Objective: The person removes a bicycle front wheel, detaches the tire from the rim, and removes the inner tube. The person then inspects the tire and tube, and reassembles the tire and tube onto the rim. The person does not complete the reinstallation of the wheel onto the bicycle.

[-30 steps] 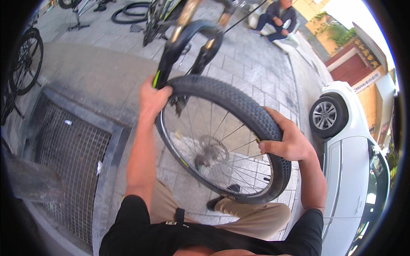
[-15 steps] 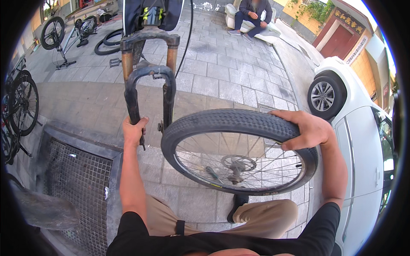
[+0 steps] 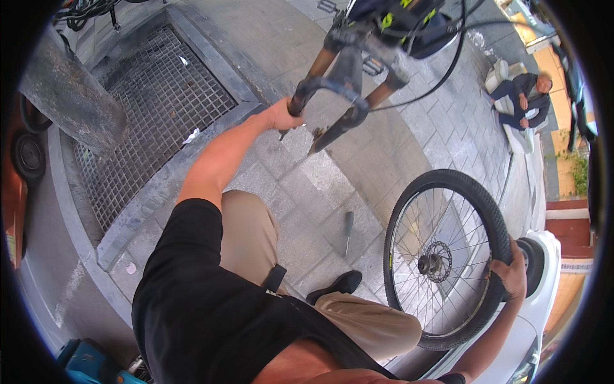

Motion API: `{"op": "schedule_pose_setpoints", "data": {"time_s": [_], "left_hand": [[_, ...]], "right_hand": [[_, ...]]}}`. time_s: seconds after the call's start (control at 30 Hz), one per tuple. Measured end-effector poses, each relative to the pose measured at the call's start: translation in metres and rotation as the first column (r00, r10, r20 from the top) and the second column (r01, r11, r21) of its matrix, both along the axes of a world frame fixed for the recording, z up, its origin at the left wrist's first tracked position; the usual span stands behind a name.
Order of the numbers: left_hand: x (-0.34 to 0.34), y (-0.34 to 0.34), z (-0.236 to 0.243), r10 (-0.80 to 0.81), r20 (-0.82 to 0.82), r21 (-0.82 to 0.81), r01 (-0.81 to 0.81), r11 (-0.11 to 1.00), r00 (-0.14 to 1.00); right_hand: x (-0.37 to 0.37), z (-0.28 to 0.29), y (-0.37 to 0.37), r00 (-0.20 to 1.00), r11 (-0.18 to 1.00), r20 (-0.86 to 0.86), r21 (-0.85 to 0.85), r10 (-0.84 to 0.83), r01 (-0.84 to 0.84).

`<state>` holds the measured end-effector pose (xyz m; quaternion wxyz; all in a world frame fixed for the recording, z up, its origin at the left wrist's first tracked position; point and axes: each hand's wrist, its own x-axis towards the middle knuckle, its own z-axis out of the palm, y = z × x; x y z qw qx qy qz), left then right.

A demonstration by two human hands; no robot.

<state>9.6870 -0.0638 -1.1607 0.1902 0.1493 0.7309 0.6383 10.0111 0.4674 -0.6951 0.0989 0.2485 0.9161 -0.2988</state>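
My left hand [image 3: 284, 116] is closed round the lower end of one leg of a dark bicycle fork [image 3: 338, 131]. The fork hangs tilted in the upper middle, its other leg ending with no wheel between the two. Over at the right, my right hand [image 3: 511, 275] grips the tyre of a loose bicycle wheel [image 3: 491, 211]. That wheel stands roughly on edge, with black knobby rubber, thin spokes and a brake disc [image 3: 439, 264] at its hub. Between wheel and fork, a screwdriver [image 3: 348, 233] lies on the paving.
A metal grate [image 3: 166, 96] with a stone border surrounds a trunk [image 3: 77, 96] at left. A white car [image 3: 543, 269] stands close behind the wheel. A seated person [image 3: 524, 99] is at upper right. Something teal [image 3: 93, 365] sits at lower left.
My view has swung and tilted. The wheel has gone from lying nearly flat beside the fork to standing more upright, farther from it. Both hands keep their holds.
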Motion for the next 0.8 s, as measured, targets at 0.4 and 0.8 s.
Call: {"op": "schedule_pose_setpoints", "data": {"time_s": [0.4, 0.8], "left_hand": [[0.034, -0.032, -0.098, -0.222, -0.108, -0.287, 0.183, 0.94, 0.969], [0.028, -0.054, -0.125, -0.272, -0.208, -0.24, 0.22, 0.946, 0.94]], "right_hand": [[-0.023, -0.022, -0.006, 0.999, 0.998, -0.042, 0.057, -0.003, 0.006], [-0.062, -0.019, -0.002, 0.998, 0.998, 0.024, 0.027, 0.065, -0.065]]}}
